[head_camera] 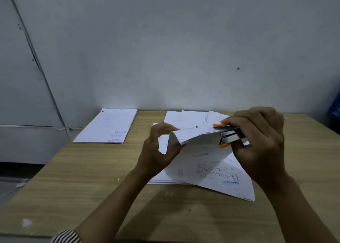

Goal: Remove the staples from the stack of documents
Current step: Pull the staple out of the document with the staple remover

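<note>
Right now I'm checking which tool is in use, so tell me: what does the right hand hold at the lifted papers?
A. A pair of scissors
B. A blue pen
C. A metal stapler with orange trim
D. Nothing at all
C: the right hand grips a metal stapler with orange trim against the edge of the lifted papers, while the left hand holds their other end.

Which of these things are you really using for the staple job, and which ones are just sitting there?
In use:
- left hand, gripping the lifted document
- right hand, holding the orange and metal stapler at its corner
- loose papers underneath

Just lying about:
- neat paper stack, far left
- wooden table
- blue object, right edge
</note>
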